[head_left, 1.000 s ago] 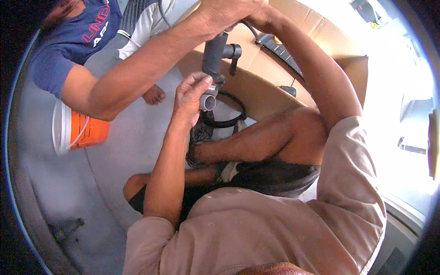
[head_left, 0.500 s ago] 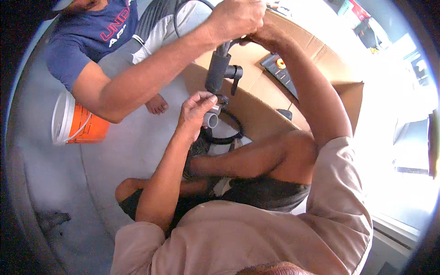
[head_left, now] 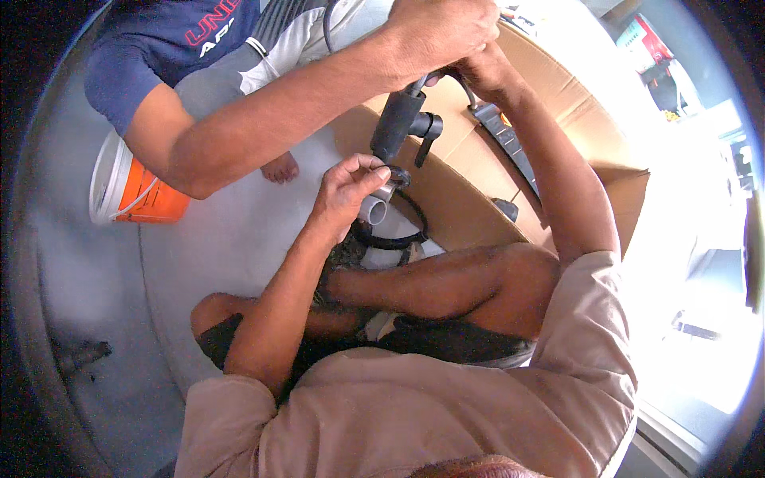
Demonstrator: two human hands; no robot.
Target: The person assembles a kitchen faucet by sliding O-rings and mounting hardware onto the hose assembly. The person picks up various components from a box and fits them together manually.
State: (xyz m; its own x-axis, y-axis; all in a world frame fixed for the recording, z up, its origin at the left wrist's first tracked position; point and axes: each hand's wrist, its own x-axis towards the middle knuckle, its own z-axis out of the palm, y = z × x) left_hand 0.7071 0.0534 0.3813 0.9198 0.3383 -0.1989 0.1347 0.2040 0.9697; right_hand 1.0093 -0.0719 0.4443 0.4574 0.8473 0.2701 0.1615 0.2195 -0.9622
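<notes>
My left hand (head_left: 347, 193) is closed, thumb and fingers pinching near a short grey tube (head_left: 373, 210) with a round open end. Just above it, a black padded tube (head_left: 396, 125) hangs tilted, with a black clamp lever (head_left: 427, 127) on its side. My right hand (head_left: 484, 73) is raised at the upper end of this tube, beside a grey cable; its fingers are mostly hidden. A co-worker's hand (head_left: 446, 32) is closed right against my right hand, and what it grips cannot be made out.
An open cardboard box (head_left: 570, 99) stands beyond my hands, with a long black strip (head_left: 510, 147) inside. A black hoop (head_left: 390, 241) lies near my crossed legs. An orange and white bucket (head_left: 155, 195) stands at the left. The co-worker's arm (head_left: 279, 119) crosses from the left.
Both my hands, the padded tube and the co-worker's hand now appear slightly farther right. The box and bucket have also shifted in the picture. Both grips look the same.
</notes>
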